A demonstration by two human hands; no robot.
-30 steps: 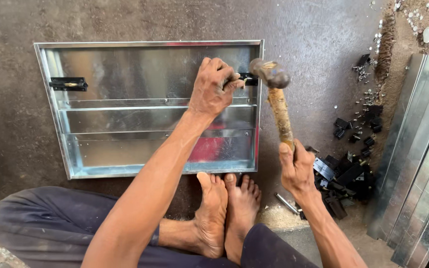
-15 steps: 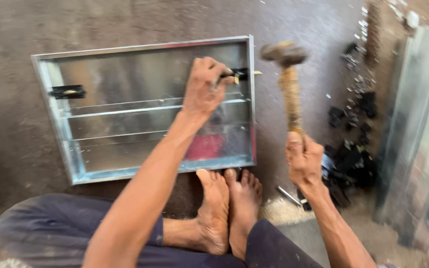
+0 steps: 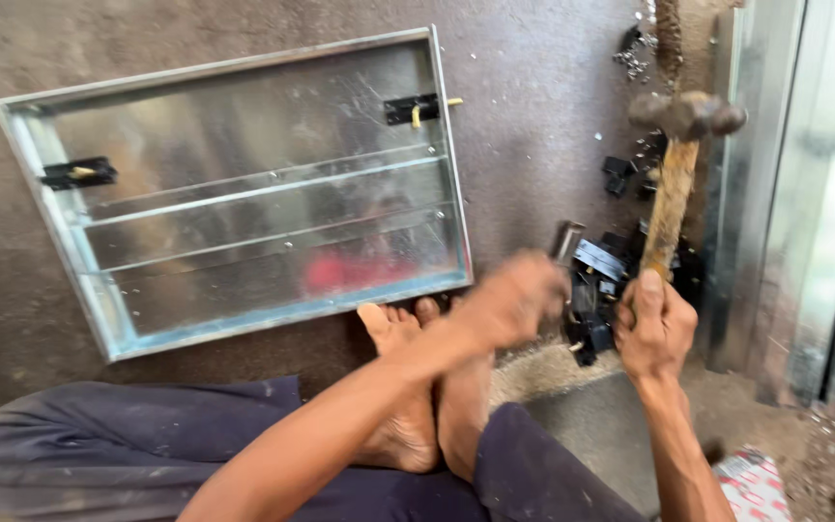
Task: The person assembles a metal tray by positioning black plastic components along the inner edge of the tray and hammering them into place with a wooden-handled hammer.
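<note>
Lying flat on the concrete floor (image 3: 533, 58), toward its far-left part, a shallow galvanised sheet-metal frame (image 3: 244, 193) is seen with its open face up, so the inner slats and fittings are reachable from above. A black bracket (image 3: 77, 174) is fitted at the frame's left wall; a second black bracket (image 3: 411, 108) with a yellowish pin through it is fitted at the right wall, the pin end poking past the frame's edge. The frame's near edge is touched or nearly touched by the bare feet (image 3: 427, 387), apparently bracing it against sliding; actual contact cannot be confirmed.

Left hand (image 3: 509, 300) is blurred, just off the frame's near-right corner, reaching toward the pile of black plastic parts (image 3: 601, 290) on the floor. Fingers look curled, but whether anything is held cannot be told. A small metal piece is seen just beyond it; contact unclear.

Right hand (image 3: 654, 324) is clamped around the lower end of the wooden handle of a hammer (image 3: 674, 184), held upright with the head raised clear of the floor, well apart from the frame. Low grip judged to give swing leverage.

Along the floor's right edge, stacked sheet-metal profiles (image 3: 804, 193) are stood, next to the parts pile. Loose small hardware (image 3: 635, 53) is scattered at the far-right.
</note>
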